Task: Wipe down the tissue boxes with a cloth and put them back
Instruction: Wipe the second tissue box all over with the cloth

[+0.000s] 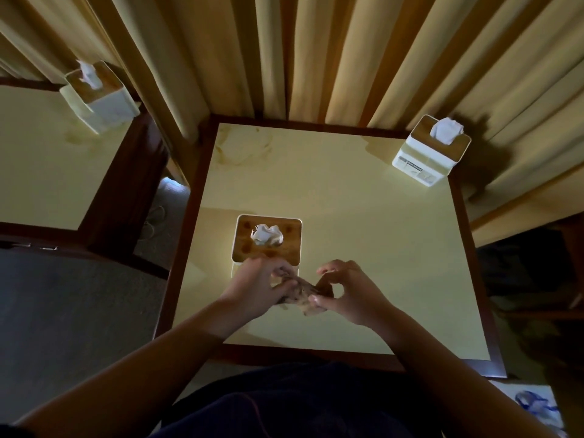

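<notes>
Nearest the camera, both forearms reach in over the near edge of a square table (363, 235) with a pale yellow top and dark wood border. The left hand (259, 287) and right hand (350, 292) meet above the near half of the top, and between them is a bunched brown cloth (305, 294) — the left fingers are closed round one end, and the right thumb and forefinger pinch the other end, the remaining right fingers curled loosely above. The cloth is held clear of any box.

Just beyond the left hand, touching or nearly touching its knuckles, stands the near tissue box (268, 240): white sides, a wooden lid, and a crumpled white tissue standing up through the central opening. It sits upright.

At the far right corner of the same table, well apart from the hands, stands a second tissue box (431, 151) of the same type, tissue protruding, a printed label on its near side — wording too small to read.

Farther left, on a separate table (41, 159), a third tissue box (101, 98) also shows tissue at its top. Pleated tan curtains (316, 55) hang behind both tables.
</notes>
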Motion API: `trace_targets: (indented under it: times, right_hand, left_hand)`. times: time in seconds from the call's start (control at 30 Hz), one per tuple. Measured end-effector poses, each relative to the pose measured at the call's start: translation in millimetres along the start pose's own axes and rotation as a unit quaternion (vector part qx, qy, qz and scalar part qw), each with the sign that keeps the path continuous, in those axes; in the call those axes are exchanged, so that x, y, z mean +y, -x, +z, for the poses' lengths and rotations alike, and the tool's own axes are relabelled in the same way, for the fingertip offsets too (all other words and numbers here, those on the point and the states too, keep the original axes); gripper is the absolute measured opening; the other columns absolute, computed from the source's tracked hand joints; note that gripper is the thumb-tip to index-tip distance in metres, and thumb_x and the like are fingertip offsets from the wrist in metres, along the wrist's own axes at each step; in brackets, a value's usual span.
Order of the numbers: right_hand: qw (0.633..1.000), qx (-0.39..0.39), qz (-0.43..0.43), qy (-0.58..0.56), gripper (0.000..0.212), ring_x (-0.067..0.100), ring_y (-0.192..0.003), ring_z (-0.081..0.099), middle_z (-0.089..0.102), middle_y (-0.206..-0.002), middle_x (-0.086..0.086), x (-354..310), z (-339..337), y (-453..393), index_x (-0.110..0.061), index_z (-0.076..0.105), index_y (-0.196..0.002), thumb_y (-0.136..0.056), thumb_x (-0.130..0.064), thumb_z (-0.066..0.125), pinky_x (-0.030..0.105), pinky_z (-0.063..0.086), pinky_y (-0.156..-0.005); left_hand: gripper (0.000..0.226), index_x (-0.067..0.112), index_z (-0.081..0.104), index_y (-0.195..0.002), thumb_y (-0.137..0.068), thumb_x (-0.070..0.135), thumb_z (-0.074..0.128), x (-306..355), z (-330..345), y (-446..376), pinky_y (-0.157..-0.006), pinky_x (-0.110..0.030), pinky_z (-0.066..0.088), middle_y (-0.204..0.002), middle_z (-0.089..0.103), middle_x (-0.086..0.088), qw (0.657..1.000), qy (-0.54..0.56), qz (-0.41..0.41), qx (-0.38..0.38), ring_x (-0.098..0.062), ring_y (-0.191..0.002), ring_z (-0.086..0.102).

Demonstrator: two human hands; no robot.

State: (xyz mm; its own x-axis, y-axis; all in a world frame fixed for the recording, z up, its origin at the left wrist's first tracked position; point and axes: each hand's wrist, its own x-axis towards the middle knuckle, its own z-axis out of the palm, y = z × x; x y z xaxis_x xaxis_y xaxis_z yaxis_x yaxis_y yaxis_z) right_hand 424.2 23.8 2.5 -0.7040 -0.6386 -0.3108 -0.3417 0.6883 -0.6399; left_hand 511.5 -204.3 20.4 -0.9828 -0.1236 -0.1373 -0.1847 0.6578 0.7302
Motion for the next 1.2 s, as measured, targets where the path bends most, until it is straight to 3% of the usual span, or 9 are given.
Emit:
trace_targets:
  times: [0.17,0.33,0.53,0.63,0.7,0.8,0.9,1.03,1.2]
  right_hand:
    - [0.998,-0.014,0.033,-0.058,0.011,0.006,-0.079,0.064,0.073,-0.080,-0.010,-10.2,1.3,-17.7,-0.029,0.073,-0.092,-0.089,-0.037,0.080,0.024,0.045,-0.067]
    - [0.990,0.015,0.110,-0.081,0.010,0.007,-0.064,0.065,0.074,-0.075,-0.004,-8.8,-0.9,-41.4,-0.028,0.073,-0.091,-0.090,-0.037,0.078,0.025,0.046,-0.055]
    - [0.989,0.029,0.148,-0.012,0.014,0.016,-0.084,0.070,0.074,-0.090,-0.008,-10.1,-2.2,-58.4,-0.035,0.067,-0.101,-0.089,-0.042,0.073,0.027,0.049,-0.065]
    - [0.990,0.065,0.077,0.102,0.034,0.021,-0.111,0.060,0.063,-0.123,-0.005,-17.8,6.1,-61.1,-0.033,0.062,-0.124,-0.091,-0.037,0.069,0.035,0.054,-0.081]
    - [0.982,0.119,-0.015,0.144,0.028,0.026,-0.117,0.057,0.060,-0.128,-0.002,-23.2,15.2,-64.1,-0.027,0.070,-0.119,-0.093,-0.033,0.064,0.041,0.057,-0.082]
    - [0.956,0.162,-0.126,0.211,0.011,0.030,-0.110,0.062,0.068,-0.118,-0.005,-22.0,28.2,-71.3,-0.027,0.079,-0.098,-0.092,-0.029,0.070,0.042,0.057,-0.077]
    - [0.950,0.155,-0.146,0.230,0.010,0.029,-0.096,0.065,0.071,-0.101,-0.011,-18.4,31.7,-76.7,-0.030,0.080,-0.095,-0.085,-0.028,0.077,0.040,0.053,-0.073]
    - [0.932,0.171,-0.163,0.275,0.004,0.030,-0.090,0.061,0.067,-0.094,-0.006,-19.6,32.4,-77.3,-0.030,0.079,-0.089,-0.085,-0.029,0.079,0.039,0.044,-0.072]
    - [0.940,0.154,-0.140,0.270,0.015,0.030,-0.086,0.062,0.071,-0.090,-0.005,-21.3,35.6,-77.2,-0.029,0.080,-0.090,-0.078,-0.026,0.088,0.035,0.046,-0.067]
  left_hand:
    - [0.013,0.030,0.081,-0.083,-0.076,0.037,0.090,-21.9,-0.2,-6.3,-0.065,-0.020,0.046,-0.078,0.072,0.016,0.994,0.020,-0.088,0.059,0.005,-0.077,0.064]
    - [0.016,0.031,0.083,-0.083,-0.075,0.043,0.090,-26.4,3.1,-31.4,-0.069,-0.029,0.052,-0.076,0.074,0.017,0.987,-0.002,-0.127,0.103,-0.004,-0.071,0.065]
    - [0.015,0.029,0.079,-0.083,-0.077,0.039,0.087,-18.0,7.2,-61.7,-0.076,-0.032,0.033,-0.087,0.074,0.011,0.978,-0.108,-0.141,0.105,-0.019,-0.091,0.061]
    - [0.012,0.027,0.077,-0.078,-0.077,0.034,0.087,-19.0,8.1,-62.6,-0.071,-0.031,0.042,-0.085,0.073,0.009,0.978,-0.136,-0.124,0.098,-0.020,-0.080,0.065]
    - [0.008,0.026,0.079,-0.087,-0.081,0.030,0.082,-21.0,8.6,-59.4,-0.066,-0.029,0.048,-0.091,0.075,0.007,0.979,-0.152,-0.096,0.096,-0.020,-0.077,0.068]
    - [0.006,0.024,0.080,-0.091,-0.086,0.024,0.076,-23.3,5.5,-57.4,-0.064,-0.030,0.054,-0.095,0.077,0.003,0.984,-0.143,-0.061,0.085,-0.025,-0.080,0.071]
    - [0.007,0.024,0.078,-0.089,-0.084,0.029,0.077,-32.6,-1.9,-57.2,-0.065,-0.032,0.054,-0.089,0.072,0.002,0.982,-0.151,-0.004,0.117,-0.025,-0.078,0.068]
    - [0.035,0.022,0.076,-0.118,-0.085,0.032,0.083,-47.8,-12.7,-67.1,-0.082,-0.039,0.050,-0.113,0.070,0.003,0.970,-0.183,0.052,0.148,-0.025,-0.102,0.060]
    - [0.023,0.030,0.082,-0.096,-0.092,0.037,0.060,-64.9,-10.4,-73.7,-0.085,-0.040,0.045,-0.099,0.073,0.013,0.974,-0.197,0.082,0.075,-0.024,-0.100,0.058]
